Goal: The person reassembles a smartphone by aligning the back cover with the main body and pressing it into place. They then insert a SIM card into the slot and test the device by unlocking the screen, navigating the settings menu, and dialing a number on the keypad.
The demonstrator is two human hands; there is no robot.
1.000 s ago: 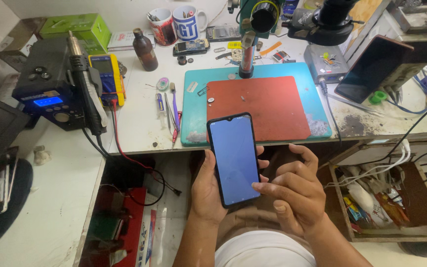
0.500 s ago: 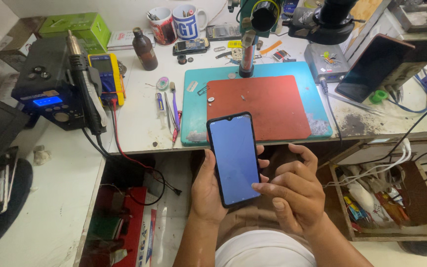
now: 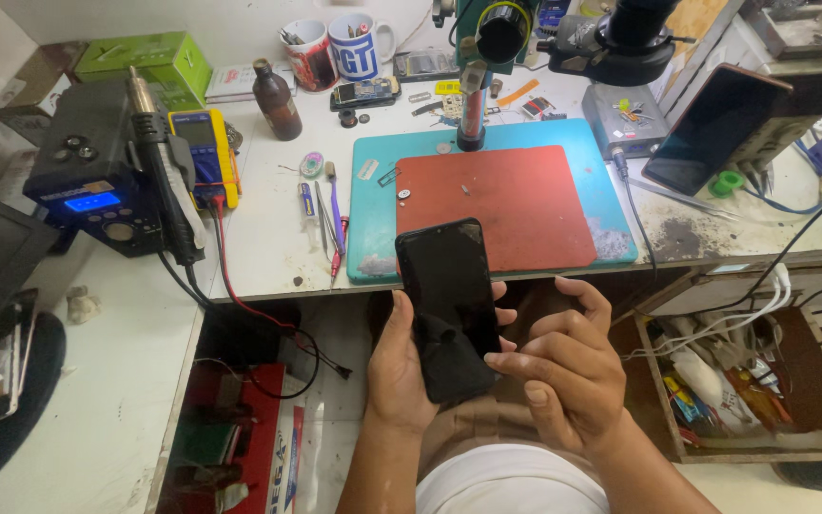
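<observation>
Bench [image 3: 268, 238] fills the top of the frame, with the teal mat [image 3: 611, 205] and red pad [image 3: 506, 205] at upper centre. Below its edge, mid-frame, the phone [image 3: 449, 309] sits upright, screen dark. Left hand [image 3: 397, 371] wraps round it from behind, firm hold. Right hand [image 3: 563, 376] is loose, holding nothing, fingertip at the right edge. I'd keep the left thumb off the glass and press gently.

Both forearms run bare to the left hand [image 3: 400, 366] and right hand [image 3: 563, 366], with no rings, watch or sleeves showing, above a white shirt [image 3: 511, 481] and brownish trousers [image 3: 473, 424] at the lap.
</observation>
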